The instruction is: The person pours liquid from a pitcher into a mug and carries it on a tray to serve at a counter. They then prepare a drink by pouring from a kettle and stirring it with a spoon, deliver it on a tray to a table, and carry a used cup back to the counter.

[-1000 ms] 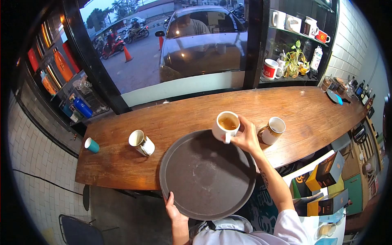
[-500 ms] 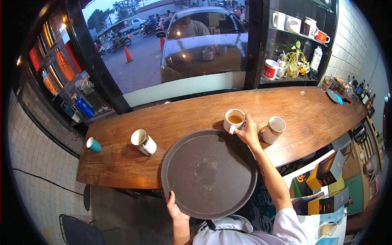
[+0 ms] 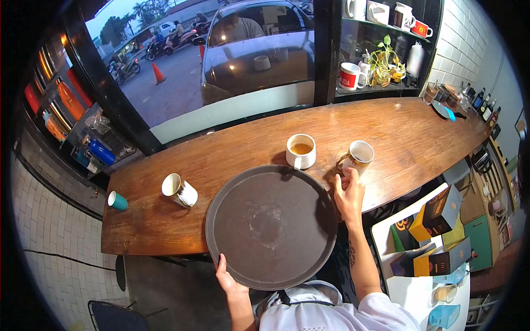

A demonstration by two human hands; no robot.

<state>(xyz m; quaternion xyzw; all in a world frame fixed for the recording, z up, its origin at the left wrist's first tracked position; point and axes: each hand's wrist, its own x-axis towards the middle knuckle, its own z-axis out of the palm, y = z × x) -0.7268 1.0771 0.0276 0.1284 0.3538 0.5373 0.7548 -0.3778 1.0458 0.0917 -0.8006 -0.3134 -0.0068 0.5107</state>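
My left hand (image 3: pixel 231 281) grips the near-left rim of a round dark brown serving tray (image 3: pixel 270 220), thumb on top. The tray holds nothing and its far edge overlaps the table edge. My right hand (image 3: pixel 349 199) is at a white mug with brown glaze (image 3: pixel 361 151), its thumb and fingers apart close to the handle; whether they touch it I cannot tell. Left of it, just beyond the tray's rim, stands a white cup of brown drink (image 3: pixel 301 151), its handle facing me. Another white and brown mug (image 3: pixel 180 191) stands further left.
A teal cup (image 3: pixel 117 201) stands at the left end of the wooden table (image 3: pixel 243 143). Boxes (image 3: pixel 436 220) lie on a white surface to the right. Shelves with mugs and a plant (image 3: pixel 383 62) rise behind, and a metal-framed chair (image 3: pixel 118 314) stands at lower left.
My right hand has let go of the cup of brown drink and moved right to the glazed mug. The view has shifted a little; my left hand still holds the tray.
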